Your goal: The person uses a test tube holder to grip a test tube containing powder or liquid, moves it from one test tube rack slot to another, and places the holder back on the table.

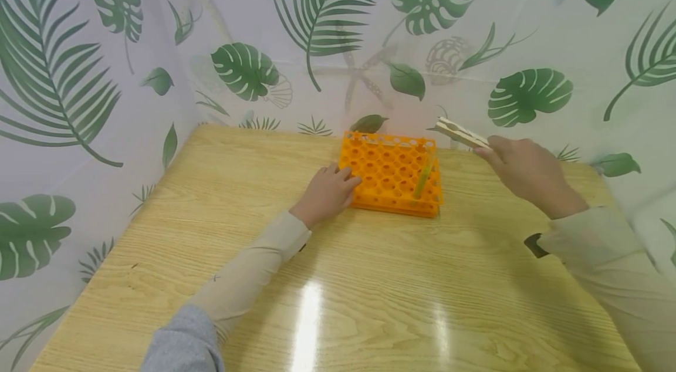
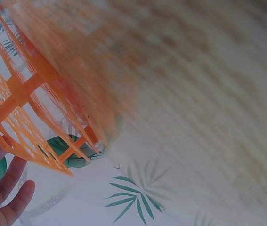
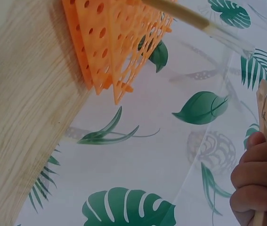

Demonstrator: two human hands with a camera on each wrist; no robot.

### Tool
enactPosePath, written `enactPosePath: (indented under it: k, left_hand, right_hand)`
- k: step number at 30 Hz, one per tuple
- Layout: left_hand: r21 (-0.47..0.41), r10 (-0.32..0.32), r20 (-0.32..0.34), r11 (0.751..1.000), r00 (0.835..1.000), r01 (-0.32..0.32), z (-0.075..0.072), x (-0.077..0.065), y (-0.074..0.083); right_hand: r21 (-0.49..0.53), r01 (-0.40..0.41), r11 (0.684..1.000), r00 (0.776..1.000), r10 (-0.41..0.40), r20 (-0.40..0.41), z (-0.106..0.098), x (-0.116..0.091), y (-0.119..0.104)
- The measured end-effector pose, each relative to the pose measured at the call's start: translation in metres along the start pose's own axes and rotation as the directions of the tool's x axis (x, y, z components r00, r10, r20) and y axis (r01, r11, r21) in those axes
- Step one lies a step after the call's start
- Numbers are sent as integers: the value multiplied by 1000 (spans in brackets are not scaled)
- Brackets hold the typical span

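An orange test tube rack point(image 1: 388, 175) stands on the table, its top pierced with rows of round holes. My left hand point(image 1: 327, 190) holds the rack's left end; in the left wrist view the fingers point(image 2: 15, 181) curl at the rack's edge. One glass test tube with yellow liquid point(image 1: 424, 175) leans in the rack's right side, its upper part clear. Off to the right and raised above the table, my right hand point(image 1: 528, 172) grips a wooden test tube clamp point(image 1: 459, 132). The clamp's tip points left, apart from the tube, and nothing shows in it.
The wood-grain table point(image 1: 369, 290) spreads around the rack. Behind it hangs a white cloth point(image 1: 364, 102) printed with green leaves, close to the rack's back side.
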State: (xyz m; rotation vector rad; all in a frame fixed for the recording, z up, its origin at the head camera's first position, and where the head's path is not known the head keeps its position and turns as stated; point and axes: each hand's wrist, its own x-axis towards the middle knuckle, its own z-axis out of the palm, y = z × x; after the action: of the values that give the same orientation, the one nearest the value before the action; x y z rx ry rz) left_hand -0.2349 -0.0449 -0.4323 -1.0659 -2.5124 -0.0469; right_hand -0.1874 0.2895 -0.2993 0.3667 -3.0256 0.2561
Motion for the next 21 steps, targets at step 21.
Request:
enactPosePath:
  k: [21]
  left_hand:
    - [-5,-7,23,1000,1000,7,0,0,0]
  right_hand:
    - [-25,72,997,997,-72,-5,12,-1,-12]
